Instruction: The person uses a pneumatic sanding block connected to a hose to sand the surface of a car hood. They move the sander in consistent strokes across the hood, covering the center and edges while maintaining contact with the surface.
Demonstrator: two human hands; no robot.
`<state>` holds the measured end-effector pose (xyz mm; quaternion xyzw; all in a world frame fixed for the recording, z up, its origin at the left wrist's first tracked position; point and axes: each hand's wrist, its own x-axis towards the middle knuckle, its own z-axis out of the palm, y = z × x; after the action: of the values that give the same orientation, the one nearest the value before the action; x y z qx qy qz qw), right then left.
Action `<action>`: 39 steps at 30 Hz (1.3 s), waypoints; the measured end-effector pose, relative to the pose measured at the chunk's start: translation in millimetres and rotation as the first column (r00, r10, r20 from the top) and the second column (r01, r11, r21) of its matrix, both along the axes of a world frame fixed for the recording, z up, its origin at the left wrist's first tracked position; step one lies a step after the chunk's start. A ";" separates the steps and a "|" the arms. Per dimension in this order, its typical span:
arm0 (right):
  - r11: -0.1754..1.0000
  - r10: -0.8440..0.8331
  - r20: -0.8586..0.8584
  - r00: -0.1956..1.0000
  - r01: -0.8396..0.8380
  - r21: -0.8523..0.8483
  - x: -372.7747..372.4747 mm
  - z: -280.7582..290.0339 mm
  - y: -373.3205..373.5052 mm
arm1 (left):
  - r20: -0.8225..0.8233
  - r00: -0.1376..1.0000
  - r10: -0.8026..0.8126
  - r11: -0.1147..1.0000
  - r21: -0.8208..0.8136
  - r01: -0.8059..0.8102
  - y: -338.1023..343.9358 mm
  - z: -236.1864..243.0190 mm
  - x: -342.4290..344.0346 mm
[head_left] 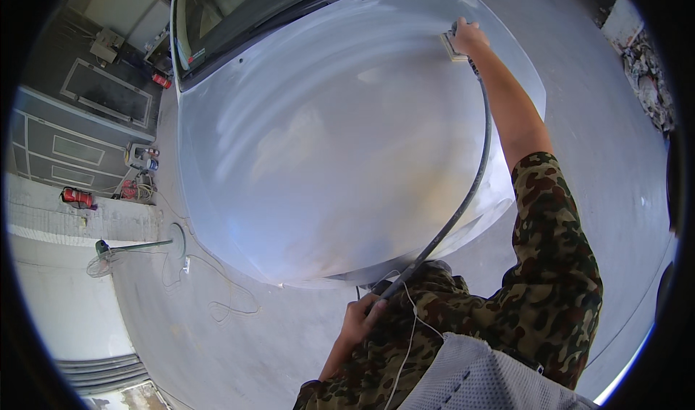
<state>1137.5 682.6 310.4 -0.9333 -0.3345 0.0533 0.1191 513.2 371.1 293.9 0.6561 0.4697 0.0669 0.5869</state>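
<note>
While the right hand [470, 37] grips a pale sander [455, 48], the left hand [360, 314] clasps its dark hose [474, 182]

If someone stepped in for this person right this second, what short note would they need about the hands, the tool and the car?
Right hand: stretched out to the far side of the car hood, pressing a sanding tool flat on the panel.
Left hand: close to the body, gripping the dark hose that runs up to the tool, at the hood's near edge.
Hood: dull grey with matte, swirled patches over most of the surface, so much looks already sanded.
Left: the tool sits at the hood's far right part; I cannot tell which spots remain untouched.
Cables lie on the floor to the left.
</note>
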 end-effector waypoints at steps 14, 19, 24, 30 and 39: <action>0.900 0.435 0.101 0.895 -0.436 -0.016 -317.8 54.6 106.3 | 0.037 0.914 0.405 0.913 0.031 -0.406 -117.4 23.3 -142.5; 0.792 0.610 0.120 0.783 -0.608 -0.057 -448.7 40.7 119.5 | 0.082 0.895 0.438 0.896 0.035 -0.442 -140.7 9.1 -171.2; 0.629 0.775 0.101 0.624 -0.777 -0.028 -559.4 49.2 119.8 | 0.115 0.891 0.439 0.891 0.072 -0.448 -141.0 10.1 -178.3; 0.448 0.890 0.092 0.446 -0.894 -0.005 -620.1 69.8 119.0 | 0.146 0.880 0.453 0.884 0.052 -0.464 -107.7 40.7 -150.9; 0.590 0.805 0.044 0.591 -0.806 0.047 -468.3 84.7 132.4 | 0.142 0.937 0.319 0.937 0.102 -0.335 -59.8 53.0 -70.4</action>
<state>669.2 814.9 395.1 -0.6777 -0.7227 0.0824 0.1078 442.8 311.2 346.8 0.5986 0.5300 0.2332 0.5536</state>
